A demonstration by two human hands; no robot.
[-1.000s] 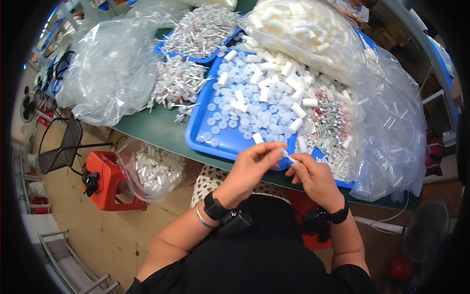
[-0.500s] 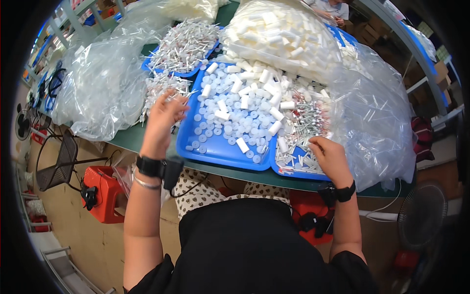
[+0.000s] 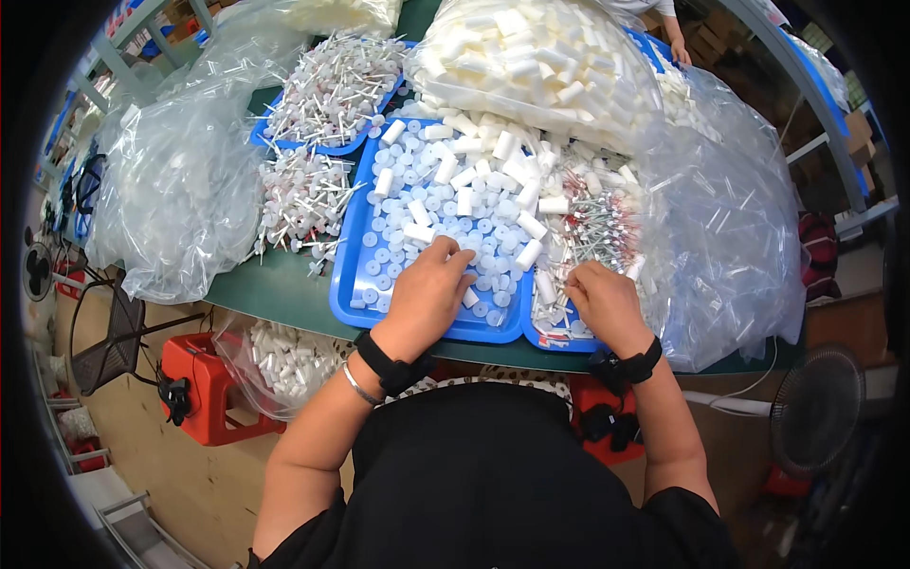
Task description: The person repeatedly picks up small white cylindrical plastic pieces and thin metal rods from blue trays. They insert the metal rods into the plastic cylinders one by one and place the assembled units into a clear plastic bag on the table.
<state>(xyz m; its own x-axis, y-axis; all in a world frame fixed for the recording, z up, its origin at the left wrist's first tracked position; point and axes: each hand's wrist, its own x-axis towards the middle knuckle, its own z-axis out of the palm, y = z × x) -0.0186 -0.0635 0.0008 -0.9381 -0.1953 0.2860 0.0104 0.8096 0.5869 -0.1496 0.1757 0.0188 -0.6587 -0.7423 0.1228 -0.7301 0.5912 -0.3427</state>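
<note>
My left hand is over the front of a large blue tray, its bent fingers slightly apart among translucent round discs. White plastic cylinders lie scattered on the discs near its fingertips. To the right, my right hand is at a smaller blue tray, thumb and fingers pinched together; whatever is between them is too small to make out. Thin metal pins with reddish ends lie just beyond that hand. Each wrist wears a black strap with a device.
Assembled white pieces with discs are heaped left of the tray, more in a blue tray behind. A bulging bag of white cylinders stands at the back. Clear plastic bags flank the work. A person's arm shows far right.
My left hand has moved right and down from above the left heap to the discs in the large tray. The right hand has shifted slightly left, still pinched.
</note>
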